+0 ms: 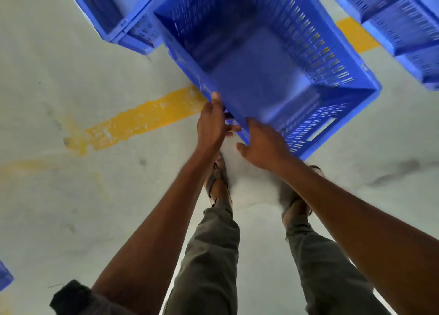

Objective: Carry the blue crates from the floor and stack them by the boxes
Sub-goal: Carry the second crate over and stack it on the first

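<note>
We look straight down at a blue crate (266, 63), empty and open side up, with one corner turned toward our feet. Our left hand (212, 122) wraps the rim on one side of that corner, its fingers tucked beneath the edge, and our right hand (263, 145) lies over the adjoining wall, fingers hidden behind it, so we cannot tell how firmly it grips. Taking both sides of a single corner probably lets us drag or tip the crate nearer before a proper lift. It sits across the yellow floor line (142, 120); whether it rests on the concrete is blurred. More crates (401, 17) wait just beside it, and another (114, 10) lies behind
</note>
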Motion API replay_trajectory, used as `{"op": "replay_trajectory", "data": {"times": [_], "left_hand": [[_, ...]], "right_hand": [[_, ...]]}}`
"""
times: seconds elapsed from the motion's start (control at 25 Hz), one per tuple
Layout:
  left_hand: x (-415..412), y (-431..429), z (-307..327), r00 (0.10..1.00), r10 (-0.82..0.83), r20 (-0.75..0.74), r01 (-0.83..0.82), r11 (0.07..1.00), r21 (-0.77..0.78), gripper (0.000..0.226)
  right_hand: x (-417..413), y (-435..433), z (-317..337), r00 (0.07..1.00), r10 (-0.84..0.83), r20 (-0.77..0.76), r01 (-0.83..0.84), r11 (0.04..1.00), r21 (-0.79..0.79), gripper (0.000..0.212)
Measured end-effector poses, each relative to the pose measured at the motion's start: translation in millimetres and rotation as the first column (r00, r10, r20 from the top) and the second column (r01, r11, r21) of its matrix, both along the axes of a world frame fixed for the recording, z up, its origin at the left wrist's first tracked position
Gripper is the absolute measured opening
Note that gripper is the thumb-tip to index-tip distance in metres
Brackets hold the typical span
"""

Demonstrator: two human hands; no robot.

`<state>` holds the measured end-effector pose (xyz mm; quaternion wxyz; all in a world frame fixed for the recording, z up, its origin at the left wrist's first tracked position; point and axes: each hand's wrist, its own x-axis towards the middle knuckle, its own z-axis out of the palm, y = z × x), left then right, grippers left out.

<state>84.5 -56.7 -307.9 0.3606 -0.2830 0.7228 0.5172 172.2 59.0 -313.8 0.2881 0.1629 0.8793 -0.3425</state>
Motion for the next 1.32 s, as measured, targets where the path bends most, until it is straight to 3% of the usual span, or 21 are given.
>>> {"op": "replay_trajectory", "data": {"times": [0.08, 0.12, 0.16, 0.2, 0.28, 0.32, 0.36, 0.48, 0.6, 0.68, 0.76, 0.84, 0.92, 1.04, 1.16, 1.24, 1.32], "left_hand": [[2.7, 18.0, 27.2, 0.985, -0.156, -0.072, 0.157, 0.987, 0.015, 0.048], [0.6, 25.6, 38.6, 0.911, -0.363, -0.196, 0.342, 0.93, -0.135, 0.038], [-3.1, 30.6, 47.4, 0.736, -0.603, -0.307, 0.493, 0.789, -0.367, 0.028], [-8.7, 35.0, 54.5, 0.511, -0.79, -0.338, 0.543, 0.602, -0.585, 0.032], [-29.2, 46.8, 71.5, 0.121, -0.962, -0.246, 0.537, 0.272, -0.798, 0.067], [-42.7, 55.8, 82.1, 0.011, -0.981, -0.195, 0.527, 0.172, -0.833, 0.078], [-57.0, 68.1, 93.6, -0.055, -0.986, -0.16, 0.526, 0.108, -0.844, 0.08], [-91.7, 106.3, 140.8, -0.169, -0.974, -0.149, 0.51, 0.043, -0.859, 0.065], [-101.4, 119.9, 205.2, -0.29, -0.952, -0.093, 0.609, -0.109, -0.786, 0.048], [-82.9, 109.2, 253.5, -0.246, -0.959, -0.142, 0.711, -0.079, -0.698, 0.04], [-51.8, 96.1, 304.3, -0.052, -0.956, -0.29, 0.799, 0.135, -0.586, 0.04], [-14.1, 84.3, 358.9, 0.056, -0.892, -0.448, 0.771, 0.324, -0.548, 0.04], [12.3, 74.0, 416.5, 0.101, -0.868, -0.486, 0.72, 0.401, -0.567, 0.035], [33.0, 36.0, 505.2, 0.228, -0.897, -0.378, 0.647, 0.43, -0.63, 0.036], [44.3, -34.6, 573.1, 0.473, -0.797, -0.375, 0.383, 0.569, -0.728, 0.055], [53.8, -105.5, 604.6, 0.65, -0.691, -0.317, 0.107, 0.496, -0.862, 0.047], [69.9, -184.1, 627.8, 0.81, -0.485, -0.33, -0.035, 0.521, -0.853, 0.066]], "right_hand": [[-4.7, 26.0, 12.3, 0.999, -0.043, -0.009, 0.043, 0.994, 0.101, 0.031], [-6.9, 42.3, 18.3, 1.0, -0.026, 0.006, 0.025, 0.991, 0.133, 0.029], [-8.5, 60.8, 25.6, 0.999, 0.011, 0.031, -0.016, 0.987, 0.158, 0.03], [-10.7, 81.2, 34.4, 0.998, 0.039, 0.057, -0.048, 0.984, 0.173, 0.03], [-20.4, 126.3, 58.7, 0.998, 0.011, 0.063, -0.021, 0.986, 0.168, 0.026], [-27.4, 149.8, 74.0, 0.998, -0.012, 0.057, 0.003, 0.987, 0.158, 0.024], [-35.0, 173.6, 91.7, 0.999, -0.022, 0.044, 0.015, 0.989, 0.146, 0.024], [-49.0, 220.6, 158.8, 0.999, 0.009, 0.034, -0.012, 0.996, 0.093, 0.026], [-37.6, 228.6, 230.5, 0.987, 0.152, 0.047, -0.157, 0.979, 0.133, 0.018], [-23.5, 225.5, 290.0, 0.979, 0.202, 0.016, -0.201, 0.957, 0.21, 0.022], [-14.5, 220.9, 341.8, 0.973, 0.225, -0.053, -0.203, 0.942, 0.267, 0.037], [-5.8, 211.2, 382.1, 0.953, 0.301, -0.041, -0.281, 0.923, 0.264, 0.054], [-6.1, 192.3, 419.3, 0.888, 0.46, -0.016, -0.434, 0.849, 0.302, 0.046], [-7.9, 147.0, 492.1, 0.834, 0.521, -0.181, -0.451, 0.833, 0.32, 0.023], [-12.6, 85.8, 553.6, 0.757, 0.557, -0.342, -0.441, 0.822, 0.361, 0.019], [-10.5, 37.0, 586.0, 0.68, 0.629, -0.377, -0.476, 0.769, 0.426, 0.033], [-9.1, -2.4, 612.8, 0.581, 0.684, -0.441, -0.499, 0.727, 0.471, 0.04]]}}
